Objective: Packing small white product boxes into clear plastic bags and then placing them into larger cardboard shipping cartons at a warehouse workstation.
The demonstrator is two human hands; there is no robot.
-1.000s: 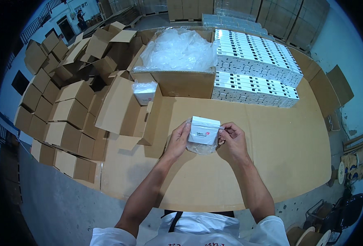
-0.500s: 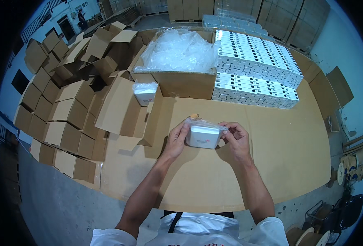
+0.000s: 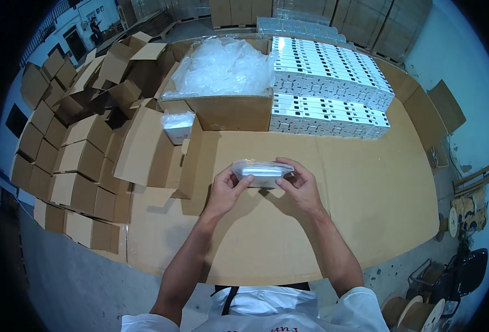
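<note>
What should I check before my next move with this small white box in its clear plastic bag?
1. Both hands on the small white box in its clear plastic bag: ok, left hand and right hand grip its ends.
2. Box held clear of the brown cardboard tabletop: ok.
3. Bag fully around box: cannot tell.
4. Open cardboard carton of clear plastic bags within view: ok.
5. Stacked white boxes upright, tidy: ok.

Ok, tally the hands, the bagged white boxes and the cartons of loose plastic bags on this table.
Hands: 2, left hand and right hand
Bagged white boxes: 2, held box and second box in an open carton to the left
Cartons of loose plastic bags: 1, bag carton
Total: 5
</note>
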